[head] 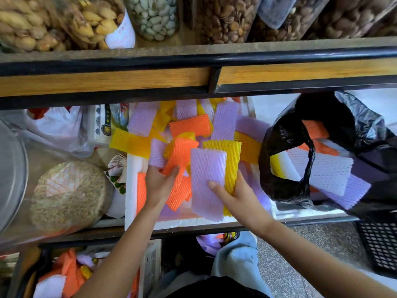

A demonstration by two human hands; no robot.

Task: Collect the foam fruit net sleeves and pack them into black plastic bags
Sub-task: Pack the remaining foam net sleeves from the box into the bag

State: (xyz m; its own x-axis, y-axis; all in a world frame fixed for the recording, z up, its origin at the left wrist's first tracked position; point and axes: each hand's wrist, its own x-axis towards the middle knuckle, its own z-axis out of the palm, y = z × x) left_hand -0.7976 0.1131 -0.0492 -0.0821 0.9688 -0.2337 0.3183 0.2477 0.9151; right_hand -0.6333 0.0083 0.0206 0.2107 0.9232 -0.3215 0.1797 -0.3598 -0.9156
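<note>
Purple sleeve (206,168) pinched by right hand (237,196); left hand (160,186) grips orange sleeve (182,151).

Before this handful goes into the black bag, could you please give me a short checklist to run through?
1. Grip of left hand on orange sleeve: ok.
2. Grip of right hand on purple sleeve, with yellow sleeve behind it: ok.
3. Mouth of black bag open, to the right of the box: ok.
4. Room left in the bag: cannot tell; sleeves already lie inside.
5. The foam box emptied: not ok; many sleeves remain.
</note>
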